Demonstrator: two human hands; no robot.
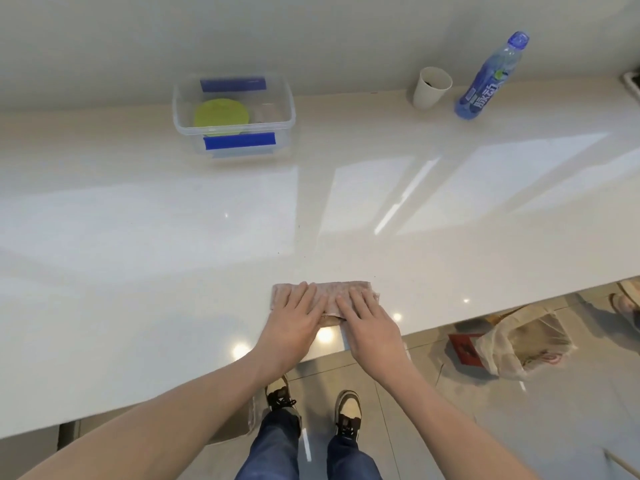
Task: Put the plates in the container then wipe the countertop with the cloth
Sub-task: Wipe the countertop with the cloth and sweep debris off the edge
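Note:
A folded pinkish cloth [332, 292] lies flat on the white countertop [173, 254] near its front edge. My left hand [294, 320] and my right hand [367, 323] both rest palm-down on the cloth, side by side, fingers stretched out and pressing it flat. At the back of the counter stands a clear plastic container [284, 109] with blue clips. A green plate [221, 116] lies inside it.
A white paper cup [431, 87] and a blue water bottle [491, 77] stand at the back right by the wall. On the floor to the right of the counter's edge lies a plastic bag [519, 344]. My shoes and jeans show below the counter.

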